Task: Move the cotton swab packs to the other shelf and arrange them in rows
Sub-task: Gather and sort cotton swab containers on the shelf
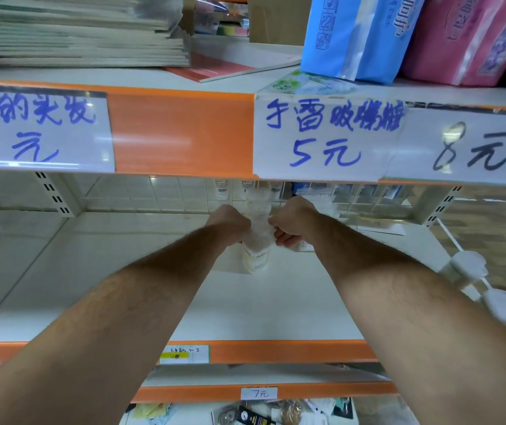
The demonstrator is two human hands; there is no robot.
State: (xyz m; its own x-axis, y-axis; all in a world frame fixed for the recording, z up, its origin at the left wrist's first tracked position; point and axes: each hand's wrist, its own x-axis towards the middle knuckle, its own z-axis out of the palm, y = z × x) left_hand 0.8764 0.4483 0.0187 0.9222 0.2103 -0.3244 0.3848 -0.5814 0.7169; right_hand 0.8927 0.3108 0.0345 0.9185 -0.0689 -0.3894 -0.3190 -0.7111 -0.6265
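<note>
Head view: two bare forearms reach deep into a white shelf (123, 286), beneath an orange rail carrying handwritten price labels (325, 136). At the frame's centre is a clear pack (256, 240) of cotton swabs, its labelled end pointing to six o'clock. Whether it rests on the shelf or is lifted, I cannot tell. The left hand (230, 222) grasps it from nine o'clock, fingers mostly hidden behind the wrist. The right hand (290, 225) grasps it from three o'clock, fingers curled round the plastic.

The shelf around it looks bare, so this is probably an early pack being set down. The next move calls for squaring it to the back, then releasing both hands evenly, with room left beside it for a row.
</note>
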